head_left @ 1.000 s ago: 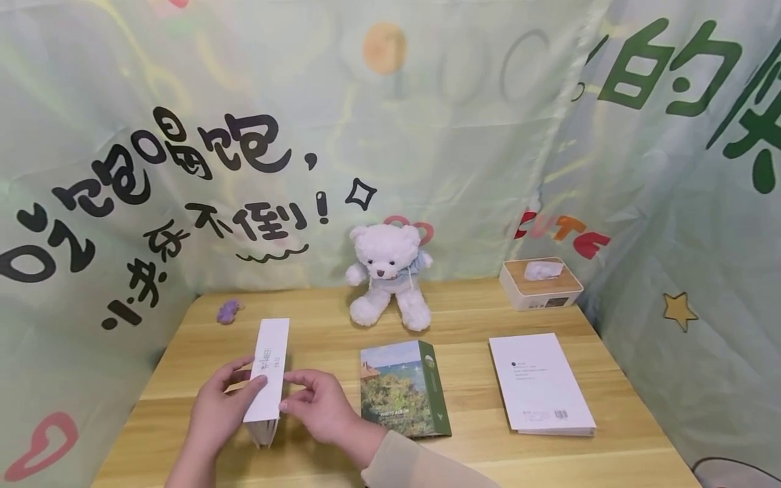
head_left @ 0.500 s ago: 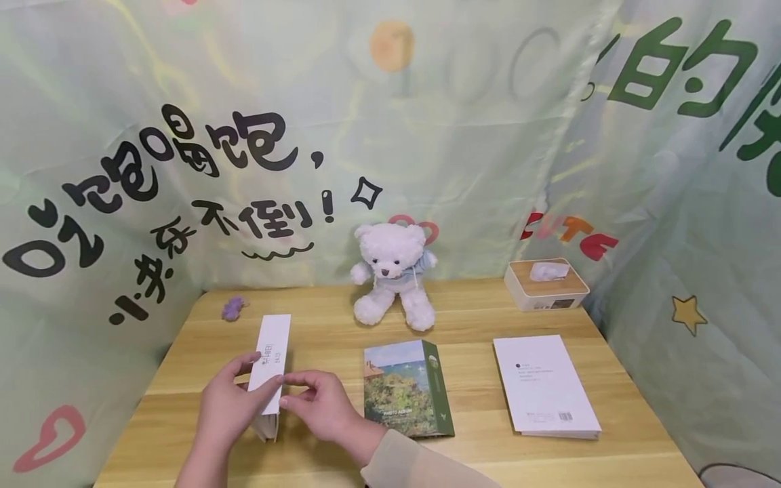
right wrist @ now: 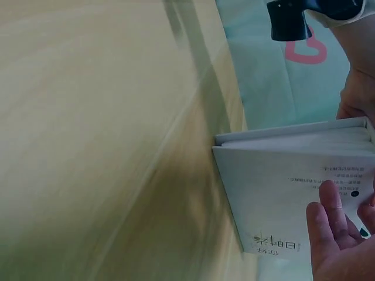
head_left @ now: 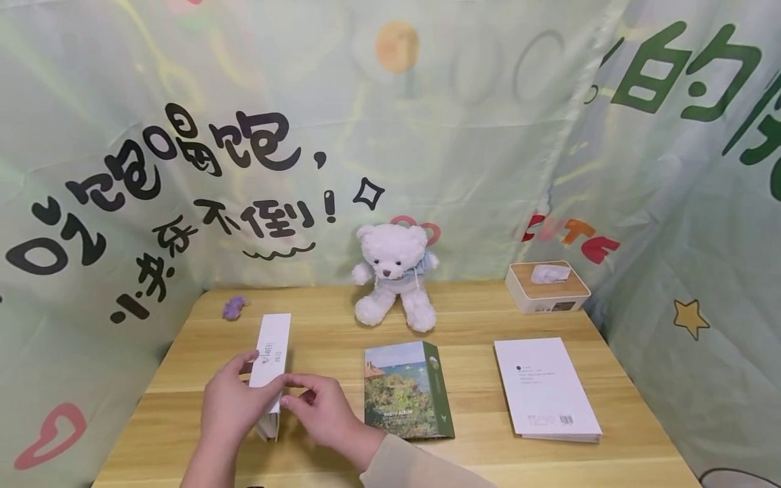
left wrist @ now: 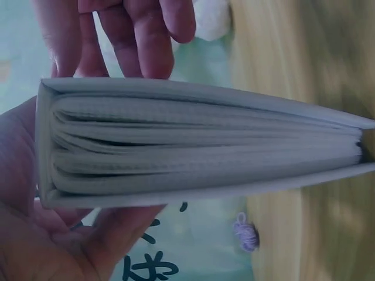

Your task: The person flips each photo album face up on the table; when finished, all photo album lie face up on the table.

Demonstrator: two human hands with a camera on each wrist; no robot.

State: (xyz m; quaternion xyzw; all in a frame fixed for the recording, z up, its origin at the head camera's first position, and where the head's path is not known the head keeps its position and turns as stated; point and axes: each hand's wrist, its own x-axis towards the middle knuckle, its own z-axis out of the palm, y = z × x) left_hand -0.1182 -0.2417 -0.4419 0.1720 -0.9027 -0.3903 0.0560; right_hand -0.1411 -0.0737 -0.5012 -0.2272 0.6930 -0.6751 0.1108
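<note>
A thick white photo album (head_left: pixel 272 339) stands spine up on the table's left part, its page edges facing down. My left hand (head_left: pixel 232 400) grips it across the spine, fingers on the left cover and thumb reaching over toward the right edge. On the other side, my right hand (head_left: pixel 326 410) touches the right cover near the spine. In the right wrist view, two of its fingers (right wrist: pixel 332 213) lie fairly straight along the printed cover. The left wrist view looks at the album's end, where folded pocket pages (left wrist: pixel 140 140) bulge between the two covers.
A green photo album (head_left: pixel 396 393) with a painted landscape lies right of my right hand. Farther right is another white album (head_left: pixel 543 386). Along the back are a purple trinket (head_left: pixel 233 308), a white teddy bear (head_left: pixel 393 271) and a tissue box (head_left: pixel 548 288). Printed cloth hangs around the table.
My left hand has shifted right across the spine, its thumb now near my right fingertips. The right hand keeps its place at the cover. The head view has turned slightly left.
</note>
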